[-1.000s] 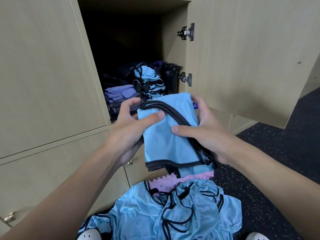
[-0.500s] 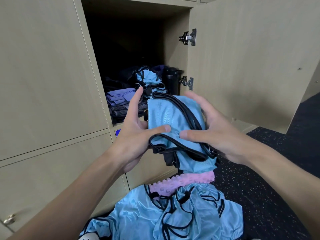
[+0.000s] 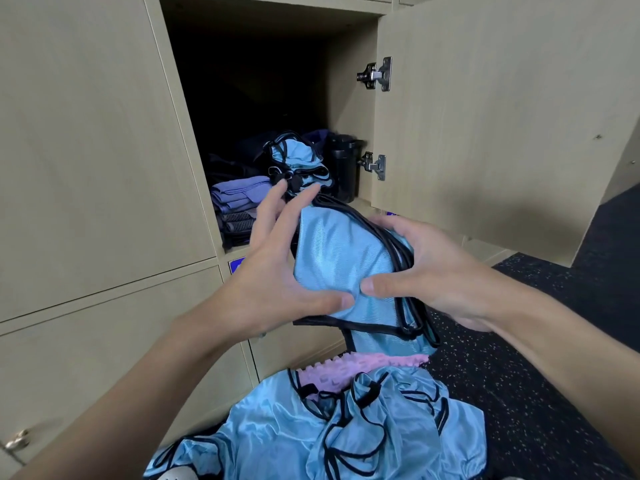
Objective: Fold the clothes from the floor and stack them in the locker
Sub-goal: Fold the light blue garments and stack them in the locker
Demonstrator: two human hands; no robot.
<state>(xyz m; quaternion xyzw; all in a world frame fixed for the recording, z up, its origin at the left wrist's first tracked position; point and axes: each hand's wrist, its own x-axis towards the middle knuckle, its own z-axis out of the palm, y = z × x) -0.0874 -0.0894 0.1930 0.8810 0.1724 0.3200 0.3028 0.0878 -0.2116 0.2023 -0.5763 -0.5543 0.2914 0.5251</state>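
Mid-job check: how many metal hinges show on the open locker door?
2. The upper hinge sits high on the open locker door; the lower hinge is near its bottom. The door's top is cropped, so another may be unseen.

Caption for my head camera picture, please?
Left hand and right hand hold a folded blue vest before the open locker.

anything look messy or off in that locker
Yes: the blue stack in the locker is bunched and lumpy, with black trim sticking out, unlike the flat-folded purple stack beside it. The folded blue garment held by the left hand and right hand looks tidier.
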